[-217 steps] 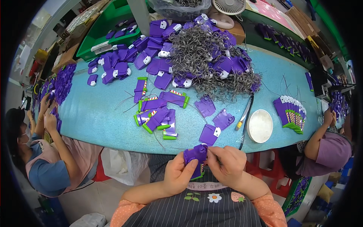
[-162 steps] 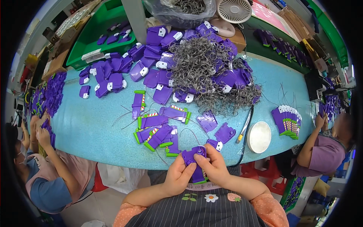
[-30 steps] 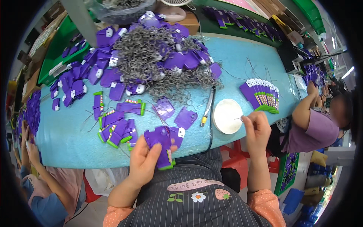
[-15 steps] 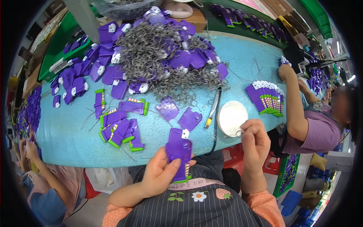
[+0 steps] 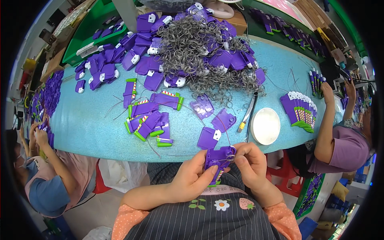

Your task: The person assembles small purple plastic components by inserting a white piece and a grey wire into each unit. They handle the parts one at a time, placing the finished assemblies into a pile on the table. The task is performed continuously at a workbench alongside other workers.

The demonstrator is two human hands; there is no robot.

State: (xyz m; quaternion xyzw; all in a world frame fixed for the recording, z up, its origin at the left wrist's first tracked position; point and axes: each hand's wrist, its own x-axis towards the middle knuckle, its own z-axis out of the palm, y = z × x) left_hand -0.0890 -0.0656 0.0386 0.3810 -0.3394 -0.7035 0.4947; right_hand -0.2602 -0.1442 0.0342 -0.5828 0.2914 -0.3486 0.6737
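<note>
My left hand [image 5: 194,176] grips a purple plastic casing piece [image 5: 219,155] with a green end and a striped strip, held at the table's near edge. At the casing's upper right corner, my right hand [image 5: 253,166] pinches a small grey wire coil [image 5: 231,157]; whether the coil is seated there I cannot tell. A thin dark wire runs up from that spot. Just beyond the casing lies a purple cover with a white end [image 5: 208,138]. Two bare purple pieces, one a lighter translucent-looking shell [image 5: 202,107], the other a flat piece [image 5: 224,120], rest farther off.
A tangled heap of grey coils [image 5: 186,50] covers purple covers at the back. Green-ended casings [image 5: 148,120] lie at left, a fanned row [image 5: 298,110] at right. A white round dish [image 5: 265,127] stands beside a yellow-tipped tool [image 5: 241,127]. People work on both sides.
My right hand has come left and down from beside the dish, bringing the small coil to the casing. The view has shifted, so the table sits farther right in it.
</note>
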